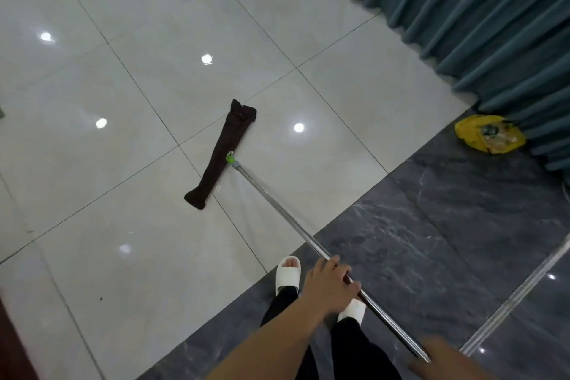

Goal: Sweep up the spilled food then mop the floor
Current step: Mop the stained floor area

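A flat mop with a long dark cloth head (220,153) lies on the glossy white tile floor (123,133). A green joint links the head to a metal mop handle (277,213) that runs back toward me. My left hand (331,285) is closed around the handle partway up. My right hand (438,356) grips the handle's near end at the lower right, partly cut off by the frame edge. A small dark speck (101,299) sits on the white tile at lower left.
A yellow dustpan (489,134) holding debris rests by the teal curtain (493,25) at right. Dark grey marble tiles (431,241) cover the floor under my white slippers (287,271). A second metal pole (518,293) crosses the lower right. Brown wood edges the lower left corner.
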Available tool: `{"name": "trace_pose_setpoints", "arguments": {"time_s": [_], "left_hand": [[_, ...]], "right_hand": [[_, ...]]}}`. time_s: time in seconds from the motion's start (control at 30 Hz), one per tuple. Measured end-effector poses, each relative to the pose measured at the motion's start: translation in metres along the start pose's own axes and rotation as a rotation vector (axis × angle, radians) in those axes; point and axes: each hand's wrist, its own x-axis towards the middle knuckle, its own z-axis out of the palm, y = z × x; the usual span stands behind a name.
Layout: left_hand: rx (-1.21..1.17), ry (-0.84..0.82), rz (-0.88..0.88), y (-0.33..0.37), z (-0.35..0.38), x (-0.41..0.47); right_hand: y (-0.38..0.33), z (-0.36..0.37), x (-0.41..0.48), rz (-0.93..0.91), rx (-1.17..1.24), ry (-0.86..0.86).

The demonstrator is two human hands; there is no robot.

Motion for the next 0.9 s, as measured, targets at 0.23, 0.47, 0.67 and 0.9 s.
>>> {"name": "trace_pose_setpoints", "arguments": {"time_s": [0.23,0.47,0.67,0.9], "left_hand": [[-0.242,0.317,-0.199,-0.076,-0.083,0.032],[-0.212,0.439,-0.163,-0.146,-0.156,0.012],[-0.256,0.425,-0.211,-0.136,-0.071,-0.03],[-0.55,0.532,-0.319,-0.063,0.091,-0.069]], "right_hand": [[-0.151,0.01,0.056,-0.222,-0.119,0.038],[-0.254,0.031,0.05,-0.246,-0.086,-0.087],[-0.169,0.054,0.027,-0.325,-0.25,-0.136],[-0.024,0.05,0.014,-0.3,-0.42,-0.274]]}}
